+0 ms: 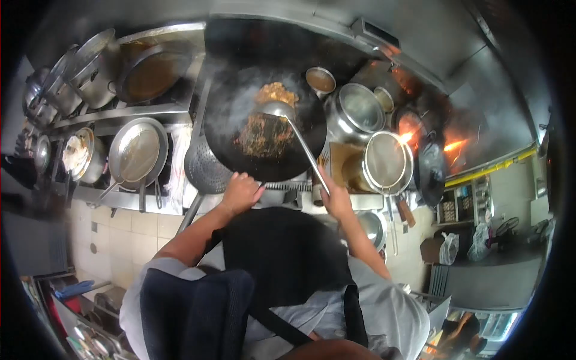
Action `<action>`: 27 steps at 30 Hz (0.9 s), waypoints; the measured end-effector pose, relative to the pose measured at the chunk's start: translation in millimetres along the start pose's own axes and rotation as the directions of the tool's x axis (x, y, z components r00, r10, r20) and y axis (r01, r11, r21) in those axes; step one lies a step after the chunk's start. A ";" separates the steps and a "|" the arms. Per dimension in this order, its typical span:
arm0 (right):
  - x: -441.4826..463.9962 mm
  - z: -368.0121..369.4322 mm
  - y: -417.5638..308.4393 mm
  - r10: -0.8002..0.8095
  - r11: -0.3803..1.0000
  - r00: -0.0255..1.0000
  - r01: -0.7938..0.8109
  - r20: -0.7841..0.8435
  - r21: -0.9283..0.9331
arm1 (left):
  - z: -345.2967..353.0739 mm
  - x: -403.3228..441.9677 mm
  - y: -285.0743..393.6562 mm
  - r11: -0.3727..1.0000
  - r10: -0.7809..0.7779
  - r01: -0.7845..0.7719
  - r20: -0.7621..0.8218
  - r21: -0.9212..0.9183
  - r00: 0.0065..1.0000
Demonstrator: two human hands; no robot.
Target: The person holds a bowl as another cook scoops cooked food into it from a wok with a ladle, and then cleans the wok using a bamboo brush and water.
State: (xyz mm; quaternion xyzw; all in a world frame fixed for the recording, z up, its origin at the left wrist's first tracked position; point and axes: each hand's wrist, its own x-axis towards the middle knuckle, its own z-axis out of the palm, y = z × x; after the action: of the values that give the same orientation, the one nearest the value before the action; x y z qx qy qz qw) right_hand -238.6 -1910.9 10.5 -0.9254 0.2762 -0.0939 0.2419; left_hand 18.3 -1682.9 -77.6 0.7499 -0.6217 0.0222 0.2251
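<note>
Holding a long silver metal ladle in closed right hand – its bowl beyond the fingers, over brown food in round black wok. Left hand's fingers at near rim – cannot tell grip.

The person wears a light grey shirt, and its cloth makes soft folds at the chest and sides. Over the front there is a black apron, wide and plain, with a rounded upper outline. A narrow black strap crosses the chest at a slant, and another black band is on the right side. On the left side lies a broad dark navy piece, which looks thick; its exact kind I cannot tell. Both forearms are bare, and the left hand and right hand are also bare.
</note>
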 end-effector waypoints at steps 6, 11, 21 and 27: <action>4.4 -48.4 -13.3 0.086 0.979 0.995 -0.074 -0.056 0.190 | -4.0 94.3 -26.1 0.997 -0.060 0.064 -0.081 0.039 0.995; 80.4 -2.4 32.3 0.164 0.984 0.983 -0.158 -0.076 0.080 | 17.6 119.5 -40.6 0.993 -0.102 0.103 -0.018 0.065 0.995; 127.7 54.5 5.3 0.082 0.991 0.995 -0.088 0.062 0.099 | 12.5 118.6 -29.9 0.987 -0.156 0.157 -0.011 0.019 0.988; 75.6 8.4 -19.7 -0.063 0.963 0.989 0.095 -0.132 0.251 | -46.1 32.5 0.9 0.985 -0.115 0.089 -0.177 -0.151 0.977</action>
State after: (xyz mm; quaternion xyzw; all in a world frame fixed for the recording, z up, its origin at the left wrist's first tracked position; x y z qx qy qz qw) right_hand -164.2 -1935.3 16.1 -0.8890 0.2388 -0.1951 0.3385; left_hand 36.1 -1696.1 -25.7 0.7576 -0.5586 0.0359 0.3357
